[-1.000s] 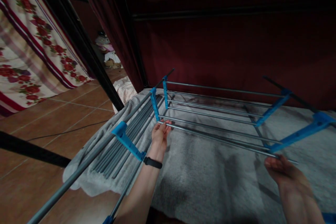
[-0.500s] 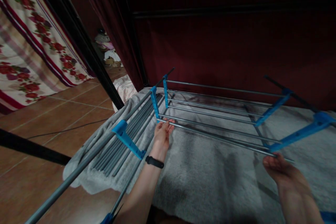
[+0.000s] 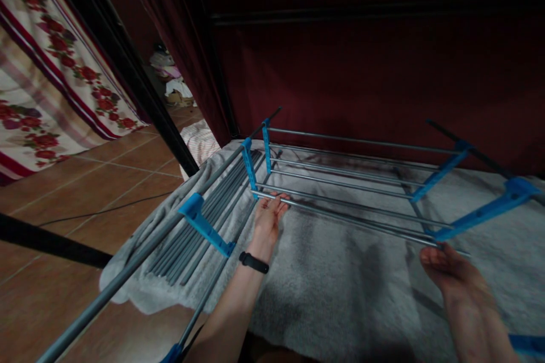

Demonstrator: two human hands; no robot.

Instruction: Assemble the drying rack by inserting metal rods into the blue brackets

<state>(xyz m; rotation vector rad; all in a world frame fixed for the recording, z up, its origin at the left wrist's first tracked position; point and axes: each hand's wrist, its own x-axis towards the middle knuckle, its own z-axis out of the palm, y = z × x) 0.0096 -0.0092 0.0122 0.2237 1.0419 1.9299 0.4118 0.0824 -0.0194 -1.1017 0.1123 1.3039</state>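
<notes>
Many red flowers (image 3: 105,103) on hanging cloth (image 3: 40,82), far left. Next, gray rods (image 3: 222,195) side by side on a gray blanket (image 3: 323,283). Then the left hand (image 3: 267,218), black wrist band (image 3: 254,262) too dark to read, pinching one end of a thin silver rod (image 3: 323,211) along the front of a blue-and-gray rack (image 3: 249,164). Last, the right hand (image 3: 453,266), curled around that rod near its other end.
</notes>
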